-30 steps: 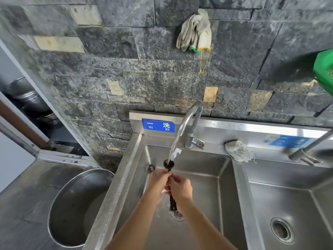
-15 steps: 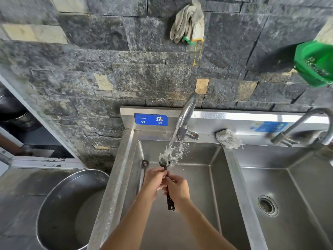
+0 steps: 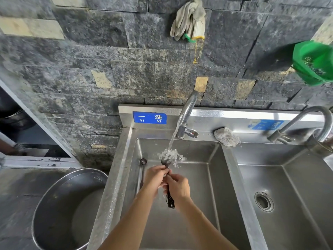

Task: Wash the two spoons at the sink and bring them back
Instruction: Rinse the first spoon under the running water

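Note:
Over the left sink basin [image 3: 117, 177] my two hands meet under the running tap [image 3: 187, 112]. A spoon's bowl [image 3: 164, 162] sticks up from my fingers into the water stream [image 3: 173, 139], which splashes off it. My left hand [image 3: 155, 177] pinches the neck just below the bowl. My right hand [image 3: 178, 186] is closed around the shaft, and a dark dotted handle end [image 3: 169, 201] pokes out beneath it. Whether one or two spoons are in the grip is hidden by my fingers.
A large steel pot [image 3: 68, 210] stands on the floor left of the sink. A crumpled rag [image 3: 227, 137] lies on the ledge between basins. The right basin [image 3: 239, 186] has a drain [image 3: 264, 202] and its own tap [image 3: 315, 120]. A green colander [image 3: 315, 64] and gloves [image 3: 189, 20] hang on the wall.
One second ago a shiny spoon bowl hung below my right hand; now only a dark handle end shows there. The upper bowl has moved into the stream, and water splashes off it.

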A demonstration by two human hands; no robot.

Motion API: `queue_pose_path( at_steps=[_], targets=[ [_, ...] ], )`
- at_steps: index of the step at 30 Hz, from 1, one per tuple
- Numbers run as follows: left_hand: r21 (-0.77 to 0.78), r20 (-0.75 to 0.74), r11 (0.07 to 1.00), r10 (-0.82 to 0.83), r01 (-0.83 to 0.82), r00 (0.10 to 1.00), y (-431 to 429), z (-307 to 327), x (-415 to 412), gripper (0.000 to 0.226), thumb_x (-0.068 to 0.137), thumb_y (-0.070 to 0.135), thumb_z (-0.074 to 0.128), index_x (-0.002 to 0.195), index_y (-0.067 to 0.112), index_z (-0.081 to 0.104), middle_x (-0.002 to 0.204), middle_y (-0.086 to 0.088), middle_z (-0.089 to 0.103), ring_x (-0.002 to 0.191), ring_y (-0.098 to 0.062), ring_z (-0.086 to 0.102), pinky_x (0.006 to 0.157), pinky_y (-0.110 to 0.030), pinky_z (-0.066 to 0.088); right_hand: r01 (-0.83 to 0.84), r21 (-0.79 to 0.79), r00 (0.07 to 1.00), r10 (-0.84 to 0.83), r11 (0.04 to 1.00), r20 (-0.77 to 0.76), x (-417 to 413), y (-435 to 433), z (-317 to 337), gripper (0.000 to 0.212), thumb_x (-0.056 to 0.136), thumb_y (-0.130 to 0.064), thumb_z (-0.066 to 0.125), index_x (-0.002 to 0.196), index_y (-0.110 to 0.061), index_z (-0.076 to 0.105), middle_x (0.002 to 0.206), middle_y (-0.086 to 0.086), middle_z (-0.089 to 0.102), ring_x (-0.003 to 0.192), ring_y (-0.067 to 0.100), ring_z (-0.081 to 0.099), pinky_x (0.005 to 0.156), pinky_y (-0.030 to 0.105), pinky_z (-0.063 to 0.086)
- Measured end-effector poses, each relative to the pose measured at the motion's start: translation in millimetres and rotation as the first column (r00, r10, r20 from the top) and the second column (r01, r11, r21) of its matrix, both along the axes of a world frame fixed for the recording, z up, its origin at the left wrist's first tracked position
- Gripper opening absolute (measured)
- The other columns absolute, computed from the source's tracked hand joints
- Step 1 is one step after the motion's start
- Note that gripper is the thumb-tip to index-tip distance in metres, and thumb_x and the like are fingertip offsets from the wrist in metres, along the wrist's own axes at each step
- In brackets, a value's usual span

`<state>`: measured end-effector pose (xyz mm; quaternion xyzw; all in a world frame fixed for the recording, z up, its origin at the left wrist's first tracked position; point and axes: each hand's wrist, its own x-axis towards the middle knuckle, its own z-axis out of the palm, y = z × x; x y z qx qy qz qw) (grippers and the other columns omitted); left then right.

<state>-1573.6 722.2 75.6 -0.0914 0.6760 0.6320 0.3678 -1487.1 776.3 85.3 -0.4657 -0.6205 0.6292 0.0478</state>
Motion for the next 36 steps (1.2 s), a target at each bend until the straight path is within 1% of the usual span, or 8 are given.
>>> queue_pose_path(
  at_steps=[4,7,16,22,26,30,33,36],
  targets=[
    [0.001,0.014,1.0,0.001,-0.001,1.0,1,-1,-1,0.02,0.089,-0.002,0.065,0.106,0.007,0.07,0.095,-0.02,0.077,0.06,-0.026,0.068,0.038,-0.022,0.045,0.001,-0.003,1.0,-0.001,1.0,-0.001,-1,2,0,0.019,0.092,-0.026,0.063,0.092,-0.014,0.078,0.07,0.001,0.079,0.045,0.008,0.066,0.058,0.028,0.06],
    [0.012,0.025,1.0,0.003,-0.003,1.0,2,0,-1,0.021,0.09,-0.002,0.063,0.109,0.003,0.069,0.098,-0.022,0.076,0.061,-0.026,0.068,0.039,-0.023,0.046,-0.008,0.013,1.0,0.008,1.0,0.013,-1,3,0,0.019,0.093,-0.026,0.062,0.093,-0.016,0.078,0.07,0.0,0.079,0.045,0.007,0.066,0.053,0.023,0.055],
    [0.004,0.026,1.0,-0.003,0.002,1.0,3,2,-5,0.025,0.089,-0.004,0.064,0.111,0.005,0.069,0.093,-0.015,0.077,0.074,-0.028,0.072,0.044,-0.024,0.051,0.031,-0.005,0.999,-0.031,1.0,-0.009,0,1,5,0.015,0.088,-0.025,0.066,0.099,-0.021,0.076,0.07,-0.002,0.079,0.045,0.007,0.068,0.048,0.018,0.051],
    [-0.021,0.012,1.0,-0.01,0.01,1.0,3,5,-8,0.02,0.088,-0.004,0.064,0.097,0.013,0.069,0.08,-0.006,0.076,0.064,-0.019,0.072,0.043,-0.023,0.053,0.04,-0.026,0.998,-0.041,0.999,-0.056,2,0,6,0.021,0.085,-0.022,0.071,0.106,-0.021,0.071,0.075,0.0,0.081,0.053,0.01,0.073,0.059,0.023,0.06],
    [-0.03,-0.024,0.998,-0.055,0.055,0.998,5,8,-9,0.019,0.091,-0.003,0.06,0.09,0.013,0.071,0.065,0.006,0.076,0.052,-0.009,0.069,0.039,-0.018,0.046,0.055,-0.01,0.997,-0.056,0.998,-0.059,7,-3,8,0.021,0.085,-0.025,0.074,0.105,-0.021,0.067,0.075,-0.002,0.08,0.057,0.013,0.076,0.067,0.031,0.064],
    [-0.015,-0.025,0.999,-0.044,0.044,0.999,6,7,-13,0.022,0.09,-0.003,0.06,0.088,0.015,0.073,0.07,0.002,0.077,0.063,-0.017,0.072,0.05,-0.022,0.053,0.009,0.066,1.0,-0.008,0.998,-0.01,16,-8,9,0.031,0.083,-0.029,0.074,0.112,-0.024,0.063,0.081,-0.004,0.08,0.056,0.008,0.075,0.051,0.018,0.054],
    [0.014,0.001,0.999,-0.031,0.031,1.0,6,5,-15,0.023,0.09,-0.004,0.06,0.083,0.015,0.071,0.064,0.002,0.076,0.051,-0.012,0.071,0.043,-0.019,0.052,-0.004,0.081,1.0,0.003,0.997,0.007,25,-12,8,0.032,0.078,-0.03,0.075,0.107,-0.026,0.064,0.083,-0.008,0.079,0.054,0.006,0.073,0.048,0.017,0.052],
    [0.038,0.029,0.999,-0.028,0.026,0.999,5,1,-14,0.02,0.091,-0.004,0.06,0.089,0.013,0.071,0.068,0.0,0.078,0.055,-0.013,0.072,0.044,-0.019,0.053,-0.038,0.14,0.999,0.034,0.989,0.031,33,-17,6,0.024,0.075,-0.035,0.077,0.094,-0.037,0.062,0.076,-0.015,0.075,0.059,-0.002,0.071,0.052,0.016,0.056]
  ],
)
